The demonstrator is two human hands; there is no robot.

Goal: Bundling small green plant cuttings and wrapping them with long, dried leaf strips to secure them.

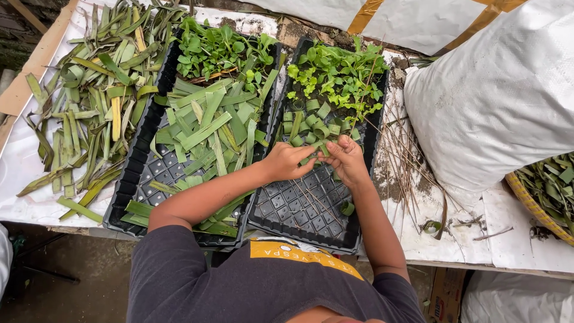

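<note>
Both hands, left (287, 162) and right (345, 158), pinch one leaf strip (315, 157) over the right tray (359, 230). Roll tight, keep ends overlapped, seat it beside the leaf rings (311, 127).

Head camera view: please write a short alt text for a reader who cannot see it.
Seen from above, a person's left hand and right hand meet over a black seedling tray, pinching a small green leaf ring. More rings and seedlings fill its far end; cut leaf strips fill the neighbouring tray.
</note>
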